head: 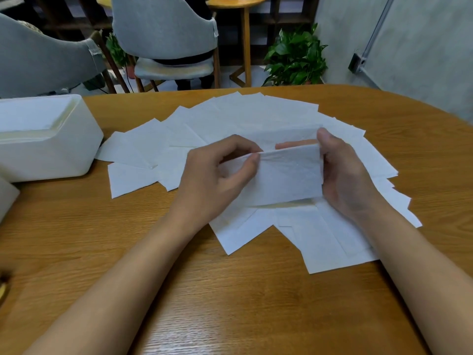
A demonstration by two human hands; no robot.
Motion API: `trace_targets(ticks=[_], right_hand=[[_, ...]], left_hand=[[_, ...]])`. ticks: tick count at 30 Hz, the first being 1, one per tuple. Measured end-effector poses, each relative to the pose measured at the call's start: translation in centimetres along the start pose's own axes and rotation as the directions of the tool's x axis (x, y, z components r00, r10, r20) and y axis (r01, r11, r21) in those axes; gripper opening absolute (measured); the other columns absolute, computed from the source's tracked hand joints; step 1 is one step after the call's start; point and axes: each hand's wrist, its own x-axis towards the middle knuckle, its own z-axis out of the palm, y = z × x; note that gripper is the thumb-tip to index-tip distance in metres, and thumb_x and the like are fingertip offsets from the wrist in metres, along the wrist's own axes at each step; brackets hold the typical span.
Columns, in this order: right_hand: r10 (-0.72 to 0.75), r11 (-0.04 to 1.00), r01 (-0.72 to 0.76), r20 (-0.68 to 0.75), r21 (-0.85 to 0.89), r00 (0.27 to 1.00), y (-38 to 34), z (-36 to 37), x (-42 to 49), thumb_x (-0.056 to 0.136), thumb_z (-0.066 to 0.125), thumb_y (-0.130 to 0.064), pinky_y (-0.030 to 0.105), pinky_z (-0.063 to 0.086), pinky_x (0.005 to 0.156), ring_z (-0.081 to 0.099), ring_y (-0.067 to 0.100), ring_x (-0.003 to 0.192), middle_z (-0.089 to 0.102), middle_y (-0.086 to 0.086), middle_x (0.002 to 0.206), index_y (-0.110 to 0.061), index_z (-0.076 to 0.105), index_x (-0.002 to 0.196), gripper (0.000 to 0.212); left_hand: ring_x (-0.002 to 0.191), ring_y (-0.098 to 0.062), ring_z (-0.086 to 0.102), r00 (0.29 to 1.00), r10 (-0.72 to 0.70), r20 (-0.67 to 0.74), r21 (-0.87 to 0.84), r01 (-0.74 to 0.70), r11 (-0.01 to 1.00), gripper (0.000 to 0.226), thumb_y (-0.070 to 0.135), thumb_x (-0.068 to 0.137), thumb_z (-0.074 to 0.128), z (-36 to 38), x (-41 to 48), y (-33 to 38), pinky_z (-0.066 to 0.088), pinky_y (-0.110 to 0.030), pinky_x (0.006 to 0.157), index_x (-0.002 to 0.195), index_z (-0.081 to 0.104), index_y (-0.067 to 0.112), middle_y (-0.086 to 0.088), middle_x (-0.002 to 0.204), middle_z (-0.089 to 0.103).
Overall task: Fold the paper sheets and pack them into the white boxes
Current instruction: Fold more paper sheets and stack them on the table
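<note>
A thin white paper sheet (289, 175) is held folded a little above the table, between both hands. My left hand (212, 180) pinches its upper left edge with thumb and forefinger. My right hand (343, 175) grips its right end, thumb on the near side and fingers behind. Under and around them, several loose white paper sheets (245, 119) lie fanned over the wooden table (230, 290). A white box (51, 147) stands open at the far left with a stack of folded sheets inside.
The corner of a second white object (6, 196) shows at the left edge. Two grey chairs (163, 29), a small round wooden table (240, 3) and a green potted plant (297, 57) stand beyond the table's far edge. A grey wall rises at the right.
</note>
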Motion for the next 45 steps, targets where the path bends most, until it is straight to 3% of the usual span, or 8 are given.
trace_targets(ticks=[3,7,20,24,28,35,40,45], right_hand=[[-0.023,1.0,0.024,0.024,-0.009,0.999,0.3,0.5,-0.2,0.078,0.078,-0.066,0.046,0.056,0.089,0.072,0.033,0.105,0.076,0.016,0.11,-0.005,0.08,0.103,0.066],[-0.07,0.974,0.065,-0.015,-0.217,0.997,0.1,0.9,-0.6,0.085,0.076,-0.026,0.036,0.06,0.083,0.076,0.021,0.097,0.08,0.001,0.107,-0.019,0.078,0.108,0.025],[-0.166,0.959,0.183,0.096,-0.216,0.981,-0.6,1.6,-0.9,0.098,0.067,-0.001,0.031,0.062,0.081,0.073,0.02,0.109,0.065,-0.022,0.131,-0.04,0.036,0.154,0.076],[-0.172,0.981,0.177,0.062,-0.084,0.983,-0.8,1.2,-0.9,0.098,0.065,0.0,0.043,0.063,0.082,0.073,0.031,0.109,0.071,-0.001,0.127,-0.043,0.039,0.142,0.067],[-0.165,0.984,0.169,0.069,-0.054,0.984,-0.7,0.8,-0.6,0.097,0.067,-0.002,0.043,0.059,0.089,0.07,0.028,0.112,0.069,0.004,0.127,-0.038,0.054,0.131,0.051],[-0.137,0.933,0.111,-0.054,-0.343,0.989,-0.2,0.3,-0.2,0.096,0.064,0.005,0.015,0.048,0.102,0.065,-0.002,0.12,0.076,-0.017,0.119,-0.02,0.079,0.118,0.036],[-0.148,0.924,0.07,-0.183,-0.375,0.972,0.0,-0.2,0.3,0.095,0.062,0.004,0.009,0.046,0.099,0.064,-0.007,0.118,0.076,-0.02,0.117,-0.021,0.079,0.118,0.039],[-0.143,0.928,0.068,-0.183,-0.366,0.973,0.1,0.0,0.2,0.094,0.062,0.003,0.015,0.05,0.1,0.065,-0.005,0.118,0.076,-0.02,0.117,-0.024,0.08,0.117,0.04]], left_hand=[[0.104,-0.004,0.07,0.991,-0.134,-0.025,-0.053,0.133,0.99,0.01,0.023,0.099,0.074,0.0,0.2,-0.6,0.056,-0.027,0.088,0.106,0.081,0.021,0.016,0.104,0.077],[0.102,-0.002,0.071,0.97,-0.238,-0.052,-0.081,0.234,0.969,0.011,0.03,0.095,0.078,0.1,0.4,-1.1,0.059,-0.031,0.085,0.106,0.081,0.027,0.018,0.103,0.078],[0.096,-0.005,0.069,0.967,-0.211,-0.143,-0.068,0.203,0.977,0.019,0.032,0.094,0.079,0.8,0.0,-0.8,0.05,-0.018,0.076,0.112,0.076,0.026,0.011,0.098,0.074],[0.111,0.008,0.061,0.949,-0.286,-0.133,-0.077,0.278,0.958,0.034,0.039,0.095,0.076,0.7,0.4,-0.7,0.045,-0.008,0.082,0.126,0.067,0.029,0.016,0.124,0.064],[0.087,-0.005,0.076,0.906,-0.423,0.007,-0.349,0.399,0.848,0.037,0.021,0.096,0.077,0.2,0.7,-0.1,0.056,-0.018,0.065,0.131,0.064,0.023,0.004,0.103,0.076],[0.106,-0.006,0.058,0.986,-0.106,-0.128,0.082,0.117,0.99,0.048,0.026,0.09,0.083,1.1,-0.1,-0.9,0.045,-0.012,0.084,0.13,0.059,0.024,0.007,0.125,0.058],[0.108,-0.008,0.057,0.919,0.11,0.378,0.197,-0.196,0.961,0.028,0.034,0.09,0.082,2.1,-1.1,-1.2,0.045,-0.025,0.091,0.116,0.073,0.027,0.013,0.116,0.063],[0.106,-0.011,0.057,0.907,0.111,0.407,0.281,-0.24,0.929,0.029,0.041,0.092,0.078,2.5,-1.2,-2.1,0.05,-0.039,0.09,0.116,0.077,0.026,0.01,0.113,0.066]])
